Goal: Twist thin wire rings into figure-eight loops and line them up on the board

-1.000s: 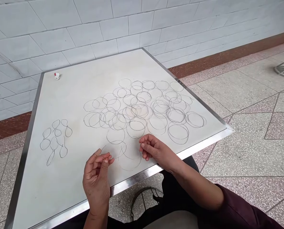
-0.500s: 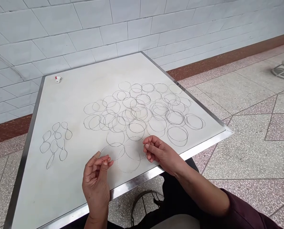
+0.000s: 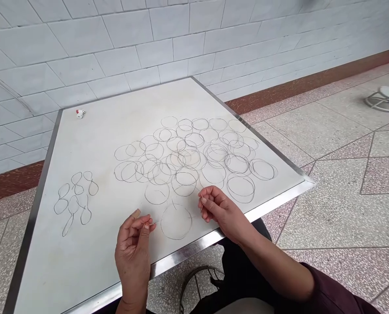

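Near the front edge of the white table, my left hand (image 3: pixel 133 246) pinches a thin wire between thumb and fingers. To its right, my right hand (image 3: pixel 222 213) also pinches thin wire at the fingertips. The wire between the hands is faint and blurred, so whether both hold one piece cannot be told. A single wire ring (image 3: pixel 176 239) lies on the table between the hands. Beyond them spreads a wide group of overlapping thin wire rings (image 3: pixel 186 172). At the left lie several wire loops twisted into figure-eight shapes (image 3: pixel 78 185).
The white table (image 3: pixel 116 126) has a metal rim (image 3: pixel 184 255). A small red and white object (image 3: pixel 80 114) sits near its far left corner. A tiled wall (image 3: pixel 129 39) stands behind. Stools (image 3: pixel 382 103) show at the far right and beneath the front edge.
The view has shifted slightly. Both hands keep nearly the same places and their pinches. The wire curves seen between them earlier now look fainter and broken.
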`<state>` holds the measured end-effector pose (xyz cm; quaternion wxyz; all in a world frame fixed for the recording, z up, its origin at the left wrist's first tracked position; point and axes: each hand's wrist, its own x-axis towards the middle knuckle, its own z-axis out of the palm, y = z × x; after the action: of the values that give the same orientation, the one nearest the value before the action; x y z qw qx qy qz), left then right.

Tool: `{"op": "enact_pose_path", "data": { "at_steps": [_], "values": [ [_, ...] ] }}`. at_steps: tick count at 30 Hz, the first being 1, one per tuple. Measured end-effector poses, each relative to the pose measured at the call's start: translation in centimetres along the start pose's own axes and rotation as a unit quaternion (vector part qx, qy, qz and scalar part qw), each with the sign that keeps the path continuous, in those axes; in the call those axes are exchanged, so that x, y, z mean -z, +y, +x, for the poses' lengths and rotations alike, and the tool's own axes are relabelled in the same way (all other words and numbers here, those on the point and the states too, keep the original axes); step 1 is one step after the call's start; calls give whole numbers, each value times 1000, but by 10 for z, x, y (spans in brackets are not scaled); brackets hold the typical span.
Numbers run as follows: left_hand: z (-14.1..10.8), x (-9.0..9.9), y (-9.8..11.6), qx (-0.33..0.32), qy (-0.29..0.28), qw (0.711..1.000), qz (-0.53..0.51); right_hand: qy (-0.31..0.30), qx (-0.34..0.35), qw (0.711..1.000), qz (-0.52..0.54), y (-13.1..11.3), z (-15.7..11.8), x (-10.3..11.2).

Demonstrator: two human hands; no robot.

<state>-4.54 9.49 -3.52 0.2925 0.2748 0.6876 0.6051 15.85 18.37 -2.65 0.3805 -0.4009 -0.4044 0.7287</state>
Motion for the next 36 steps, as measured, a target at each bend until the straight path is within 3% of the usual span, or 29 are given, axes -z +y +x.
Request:
{"op": "enact_pose_path", "data": {
  "at_steps": [4, 7, 12, 14, 17, 24, 32, 36],
  "values": [
    [3, -2, -2, 13, -28, 999, 18, -12, 53, 998, -42, -2, -5, -2],
    [2, -4, 2, -16, -31, 998, 61, -20, 70, 996, -57, -5, -10, -4],
    [-12, -4, 27, -96, 39, 987, 125, -40, 87, 992, -82, -7, -20, -7],
    [-17, -5, 38, -67, 7, 993, 97, -58, 82, 991, -89, -7, -25, -9],
    [-22, -5, 50, 36, -92, 995, -1, -85, 75, 988, -108, -8, -32, -13],
    [-37, 7, 61, 202, -219, 942, -154, -117, 105, 966, -205, -15, -50, -21],
    [-59, 25, 60, 270, -262, 893, -248, -149, 141, 942, -265, -14, -59, -26],
    [-70, 33, 58, 264, -281, 873, -297, -135, 153, 930, -306, -13, -61, -31]
  ]
}}
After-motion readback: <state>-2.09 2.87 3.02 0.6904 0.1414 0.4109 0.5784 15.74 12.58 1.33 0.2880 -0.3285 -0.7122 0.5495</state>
